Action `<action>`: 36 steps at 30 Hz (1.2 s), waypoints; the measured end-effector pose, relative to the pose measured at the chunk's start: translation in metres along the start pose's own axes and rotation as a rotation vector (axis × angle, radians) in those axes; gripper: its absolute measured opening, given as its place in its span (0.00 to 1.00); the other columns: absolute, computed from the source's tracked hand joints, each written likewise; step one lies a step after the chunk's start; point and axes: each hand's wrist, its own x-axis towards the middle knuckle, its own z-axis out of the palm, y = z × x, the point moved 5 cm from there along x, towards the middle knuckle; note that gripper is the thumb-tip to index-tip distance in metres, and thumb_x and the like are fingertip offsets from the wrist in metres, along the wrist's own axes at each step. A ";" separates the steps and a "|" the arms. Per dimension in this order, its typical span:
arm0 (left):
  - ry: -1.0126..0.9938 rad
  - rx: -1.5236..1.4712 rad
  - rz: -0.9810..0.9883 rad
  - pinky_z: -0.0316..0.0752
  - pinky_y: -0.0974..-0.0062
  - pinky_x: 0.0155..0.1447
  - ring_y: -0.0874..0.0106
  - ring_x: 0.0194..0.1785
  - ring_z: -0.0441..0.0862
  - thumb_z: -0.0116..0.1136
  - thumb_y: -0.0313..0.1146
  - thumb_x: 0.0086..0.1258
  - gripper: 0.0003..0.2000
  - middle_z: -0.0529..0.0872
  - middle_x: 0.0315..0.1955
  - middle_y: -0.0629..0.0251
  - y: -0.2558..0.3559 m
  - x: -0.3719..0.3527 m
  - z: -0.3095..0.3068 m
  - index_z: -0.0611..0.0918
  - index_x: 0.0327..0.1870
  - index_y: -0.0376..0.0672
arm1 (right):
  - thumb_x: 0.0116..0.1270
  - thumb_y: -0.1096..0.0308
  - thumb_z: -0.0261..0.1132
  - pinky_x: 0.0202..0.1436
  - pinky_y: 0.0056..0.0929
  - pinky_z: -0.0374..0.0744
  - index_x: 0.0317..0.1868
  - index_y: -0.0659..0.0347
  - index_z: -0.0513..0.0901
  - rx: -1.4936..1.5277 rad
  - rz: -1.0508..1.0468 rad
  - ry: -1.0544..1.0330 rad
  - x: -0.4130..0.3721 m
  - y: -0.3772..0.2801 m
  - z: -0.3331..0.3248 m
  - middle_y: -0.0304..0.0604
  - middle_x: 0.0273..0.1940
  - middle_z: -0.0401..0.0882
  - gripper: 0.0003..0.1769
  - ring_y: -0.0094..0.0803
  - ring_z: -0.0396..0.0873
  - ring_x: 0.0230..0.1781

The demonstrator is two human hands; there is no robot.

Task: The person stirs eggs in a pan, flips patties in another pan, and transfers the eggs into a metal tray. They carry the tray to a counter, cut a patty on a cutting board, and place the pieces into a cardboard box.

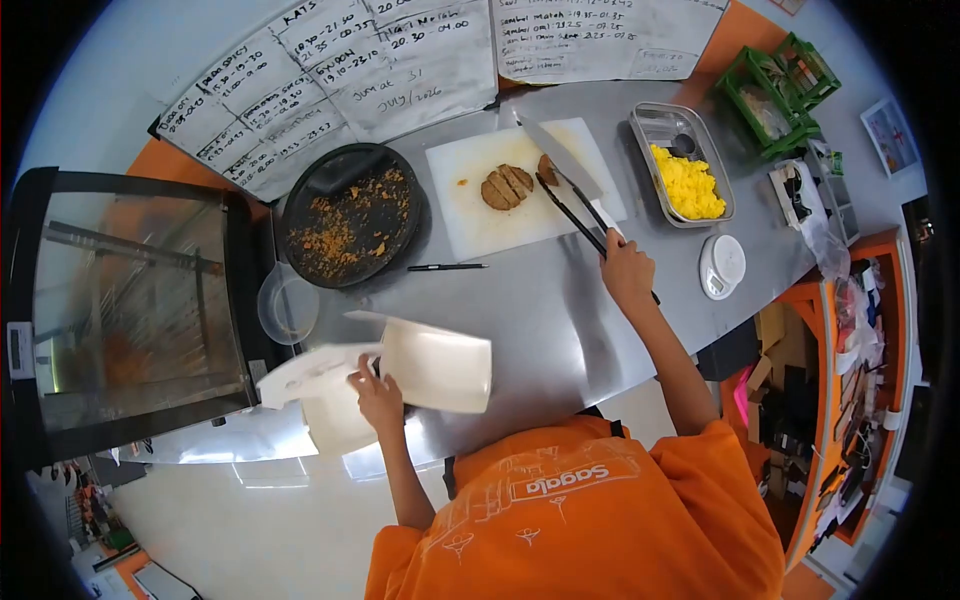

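My right hand point(628, 270) is closed around black tongs point(574, 215), whose tips meet a brown slice point(546, 168) on the white cutting board point(470, 235). Whether the tips pinch the slice is hard to tell. Left of them lies a brown patty point(507, 187) cut into several strips. A knife point(560, 155) rests across the board, its white handle partly behind the tongs. With my left hand point(378, 395) I grip an open white paper food box point(440, 368) by its middle, at the counter's front edge. The box's left side is blurred.
A black pan point(350, 215) with brown crumbs, a clear plastic bowl point(288, 305) and a black pen point(447, 267) are on the steel counter point(540, 310). Right stand a metal tray point(683, 165) of yellow food and a white scale point(722, 266). A glass-fronted cabinet point(140, 310) is left.
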 end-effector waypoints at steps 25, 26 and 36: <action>-0.201 0.026 0.164 0.74 0.61 0.35 0.51 0.31 0.76 0.50 0.28 0.49 0.25 0.66 0.39 0.49 0.052 0.003 0.015 0.66 0.53 0.53 | 0.56 0.51 0.55 0.33 0.48 0.72 0.46 0.53 0.65 0.345 0.065 -0.193 -0.004 0.046 0.012 0.54 0.27 0.77 0.21 0.54 0.76 0.29; -0.205 0.026 0.167 0.74 0.61 0.36 0.51 0.32 0.76 0.50 0.28 0.49 0.25 0.66 0.39 0.49 0.054 0.001 0.017 0.66 0.53 0.52 | 0.55 0.51 0.55 0.33 0.47 0.72 0.47 0.53 0.65 0.312 0.047 -0.187 -0.003 0.049 0.010 0.55 0.27 0.77 0.23 0.54 0.76 0.30; -0.246 -0.040 0.087 0.71 0.59 0.44 0.50 0.42 0.72 0.52 0.28 0.50 0.25 0.65 0.43 0.49 0.058 0.000 0.023 0.64 0.52 0.52 | 0.51 0.52 0.60 0.29 0.42 0.74 0.50 0.55 0.65 0.070 -0.245 -0.122 0.039 0.064 -0.024 0.53 0.29 0.77 0.28 0.49 0.77 0.26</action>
